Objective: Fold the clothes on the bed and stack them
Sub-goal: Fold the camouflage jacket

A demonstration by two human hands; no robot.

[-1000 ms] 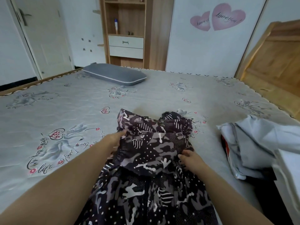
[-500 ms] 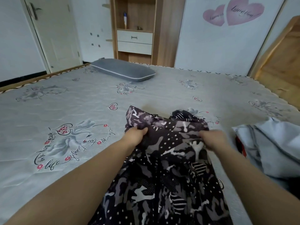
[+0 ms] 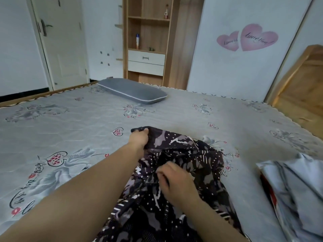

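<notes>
Dark patterned garment (image 3: 183,172) on the bed (image 3: 70,123), well in front of the pillow (image 3: 132,92). Left hand (image 3: 139,137) grips its far corner; right hand (image 3: 174,180) pinches the middle. Best pulled taut and flat before creasing.

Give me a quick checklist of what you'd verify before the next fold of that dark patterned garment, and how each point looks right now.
1. Left hand grips the far edge of the patterned garment: ok.
2. Right hand pinches the fabric near its middle: ok.
3. Garment lying flat: not ok, it is bunched.
4. Bare bed beyond the garment to spread it on: ok.
5. Grey clothes at right lie apart from it: ok.
6. Which part the left hand holds: cannot tell.
</notes>
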